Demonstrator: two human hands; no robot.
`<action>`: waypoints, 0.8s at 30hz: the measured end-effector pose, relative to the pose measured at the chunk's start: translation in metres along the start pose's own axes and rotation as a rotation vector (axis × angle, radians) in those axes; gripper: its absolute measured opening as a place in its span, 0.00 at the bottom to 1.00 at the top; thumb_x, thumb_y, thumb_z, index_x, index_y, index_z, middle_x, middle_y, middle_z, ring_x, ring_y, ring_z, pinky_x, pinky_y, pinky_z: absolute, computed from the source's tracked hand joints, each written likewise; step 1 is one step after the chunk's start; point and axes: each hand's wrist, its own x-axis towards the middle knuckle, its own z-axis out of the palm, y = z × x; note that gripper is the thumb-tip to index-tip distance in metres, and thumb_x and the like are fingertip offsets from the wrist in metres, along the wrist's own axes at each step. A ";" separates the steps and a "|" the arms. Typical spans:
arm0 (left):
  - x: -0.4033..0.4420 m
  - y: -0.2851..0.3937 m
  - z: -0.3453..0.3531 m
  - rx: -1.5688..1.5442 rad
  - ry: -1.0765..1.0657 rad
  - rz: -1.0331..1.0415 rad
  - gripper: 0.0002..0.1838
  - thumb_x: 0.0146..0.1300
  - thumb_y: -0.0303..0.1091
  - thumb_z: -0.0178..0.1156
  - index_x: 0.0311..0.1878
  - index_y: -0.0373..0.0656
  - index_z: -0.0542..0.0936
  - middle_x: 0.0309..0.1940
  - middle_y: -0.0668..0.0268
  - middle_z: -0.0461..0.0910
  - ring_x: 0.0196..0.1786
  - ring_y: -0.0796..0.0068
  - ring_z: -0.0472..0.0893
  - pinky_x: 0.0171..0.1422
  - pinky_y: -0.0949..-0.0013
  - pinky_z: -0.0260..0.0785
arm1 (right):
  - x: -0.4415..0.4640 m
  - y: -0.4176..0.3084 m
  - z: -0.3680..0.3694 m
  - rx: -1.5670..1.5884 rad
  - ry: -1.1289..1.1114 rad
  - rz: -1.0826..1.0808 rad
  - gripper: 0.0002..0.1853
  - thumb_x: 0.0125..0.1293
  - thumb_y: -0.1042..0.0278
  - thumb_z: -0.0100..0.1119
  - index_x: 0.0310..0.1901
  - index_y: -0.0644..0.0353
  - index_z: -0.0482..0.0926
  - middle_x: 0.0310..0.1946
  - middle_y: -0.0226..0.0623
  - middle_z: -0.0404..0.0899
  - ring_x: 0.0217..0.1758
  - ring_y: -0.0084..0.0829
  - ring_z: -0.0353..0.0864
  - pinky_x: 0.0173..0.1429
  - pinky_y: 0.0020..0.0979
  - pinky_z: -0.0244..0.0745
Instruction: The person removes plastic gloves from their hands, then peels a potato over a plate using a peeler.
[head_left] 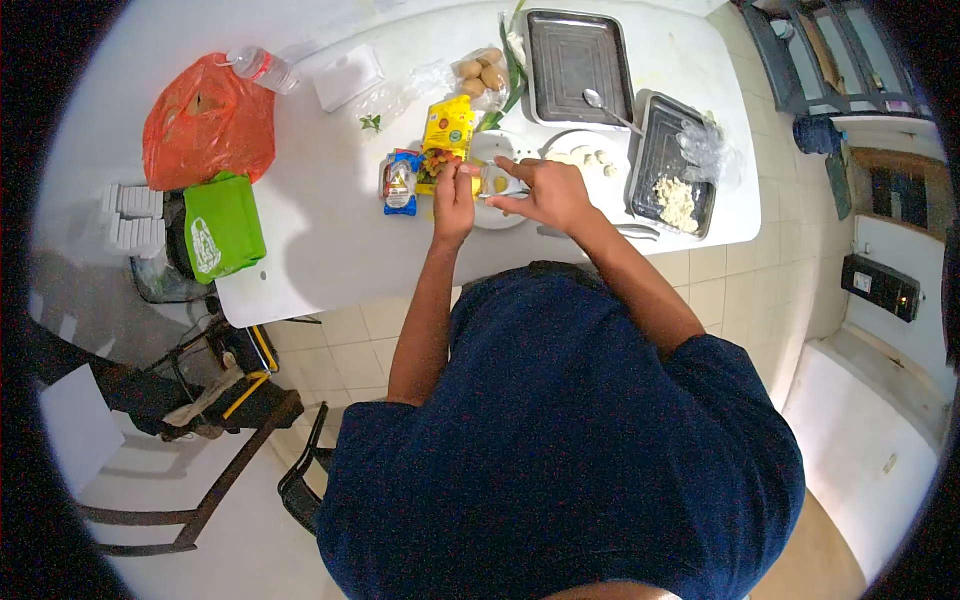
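Packet [497, 183] of clear and yellow material, small and partly covered by fingers, is grasped above a white plate [493, 143] near the front edge of the table [330, 240], the left hand [453, 203] and right hand [552, 192] closed on it from either side; its contents cannot be made out. A yellow bag [448, 122] stands just beyond the left hand, its lower part overlapped by the fingers, and a blue-and-red pouch [401, 183] lies to its left; printing shows on both, too small to read. White lettering on a green bag [224, 228] at the table's left end is likewise illegible, as is the red label on the one bottle [262, 68] beside a red bag [208, 125]. Two dark trays are counted: one [575, 65] at the far edge, another [655, 150] by the right edge, holding pale crumbs [676, 205] and crumpled clear plastic [703, 145]. One spoon [597, 99] reaches between them. A second plate [588, 137] carries pale pieces, too blurred to count. One knife [637, 232] lies partly hidden under the right forearm; at least four brown rounds [482, 75] show through clear wrapping.
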 end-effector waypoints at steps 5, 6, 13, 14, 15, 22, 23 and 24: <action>0.031 0.036 -0.024 -0.175 0.007 -0.161 0.16 0.78 0.39 0.42 0.41 0.39 0.76 0.33 0.64 0.77 0.36 0.73 0.76 0.47 0.69 0.69 | -0.014 0.019 0.014 0.044 -0.060 0.096 0.40 0.57 0.25 0.57 0.61 0.48 0.80 0.31 0.40 0.85 0.33 0.42 0.85 0.35 0.42 0.78; 0.033 0.041 -0.027 -0.220 0.017 -0.191 0.16 0.78 0.39 0.42 0.41 0.39 0.75 0.32 0.65 0.77 0.35 0.75 0.76 0.46 0.70 0.69 | -0.014 0.017 0.010 0.090 -0.067 0.135 0.40 0.56 0.25 0.58 0.61 0.48 0.81 0.30 0.41 0.85 0.33 0.42 0.86 0.35 0.41 0.78; 0.022 0.048 -0.012 -0.160 -0.003 -0.197 0.17 0.79 0.41 0.43 0.46 0.38 0.76 0.40 0.64 0.78 0.45 0.74 0.76 0.55 0.69 0.67 | 0.007 -0.013 -0.010 0.292 0.210 0.114 0.38 0.52 0.33 0.69 0.59 0.52 0.82 0.23 0.39 0.81 0.23 0.35 0.79 0.30 0.35 0.72; 0.018 0.051 -0.008 -0.117 0.007 -0.191 0.17 0.79 0.41 0.42 0.47 0.38 0.76 0.40 0.63 0.78 0.46 0.73 0.76 0.56 0.69 0.67 | 0.008 -0.016 -0.011 0.282 0.236 0.092 0.38 0.52 0.32 0.69 0.59 0.52 0.82 0.23 0.38 0.81 0.23 0.35 0.79 0.29 0.35 0.71; 0.017 0.052 -0.005 -0.098 -0.011 -0.178 0.19 0.80 0.43 0.41 0.48 0.38 0.75 0.41 0.63 0.77 0.47 0.72 0.75 0.57 0.68 0.66 | 0.009 -0.017 -0.009 0.251 0.256 0.075 0.38 0.52 0.32 0.69 0.59 0.52 0.82 0.23 0.38 0.80 0.23 0.35 0.79 0.28 0.35 0.71; 0.015 0.049 0.000 -0.111 0.062 -0.204 0.22 0.81 0.47 0.37 0.50 0.38 0.75 0.42 0.63 0.77 0.45 0.73 0.75 0.56 0.68 0.67 | 0.009 -0.009 0.001 0.116 0.263 0.060 0.37 0.54 0.32 0.67 0.59 0.51 0.82 0.22 0.37 0.79 0.24 0.35 0.80 0.27 0.37 0.71; 0.016 0.050 -0.003 -0.190 0.074 -0.252 0.22 0.81 0.47 0.37 0.50 0.38 0.75 0.42 0.63 0.77 0.45 0.73 0.75 0.55 0.68 0.68 | 0.007 -0.006 0.002 0.102 0.242 0.069 0.37 0.54 0.32 0.67 0.59 0.51 0.82 0.22 0.36 0.79 0.24 0.35 0.80 0.27 0.37 0.71; 0.018 0.053 -0.006 -0.270 0.085 -0.300 0.23 0.81 0.47 0.37 0.51 0.38 0.75 0.42 0.63 0.77 0.45 0.73 0.75 0.55 0.68 0.68 | 0.004 -0.003 0.003 0.135 0.208 0.108 0.38 0.54 0.32 0.67 0.60 0.51 0.82 0.22 0.37 0.79 0.24 0.35 0.79 0.28 0.36 0.71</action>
